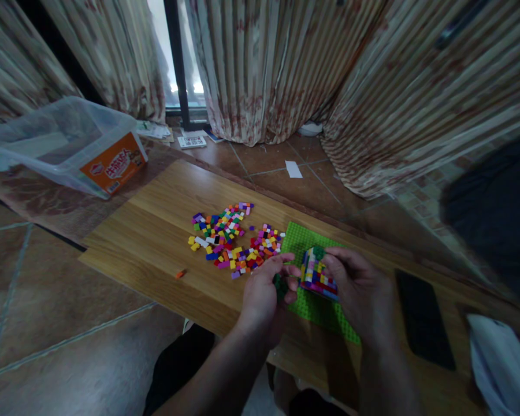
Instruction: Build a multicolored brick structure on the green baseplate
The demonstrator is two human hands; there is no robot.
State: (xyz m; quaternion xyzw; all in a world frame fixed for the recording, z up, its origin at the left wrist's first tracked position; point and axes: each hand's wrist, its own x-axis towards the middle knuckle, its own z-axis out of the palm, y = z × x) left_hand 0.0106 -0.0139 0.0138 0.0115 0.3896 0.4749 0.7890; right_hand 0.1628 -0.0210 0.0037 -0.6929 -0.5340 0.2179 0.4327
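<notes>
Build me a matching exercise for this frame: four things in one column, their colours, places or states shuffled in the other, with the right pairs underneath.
Column one:
1. left hand
2. baseplate
3. plastic bin
4. flat rectangular slab

Column two:
A. see-through, with an orange label
B. dark, lying to the right of the right hand
C. holding a dark green piece
D. bright green and studded

Pairs: 1-C, 2-D, 3-A, 4-B

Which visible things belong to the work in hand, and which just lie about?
In use:
- green studded plastic baseplate
- multicoloured plastic brick structure
- dark green piece in the left hand
- loose multicoloured plastic bricks

Seemingly unused:
- flat black rectangular slab
- white rectangular paper sheet
</notes>
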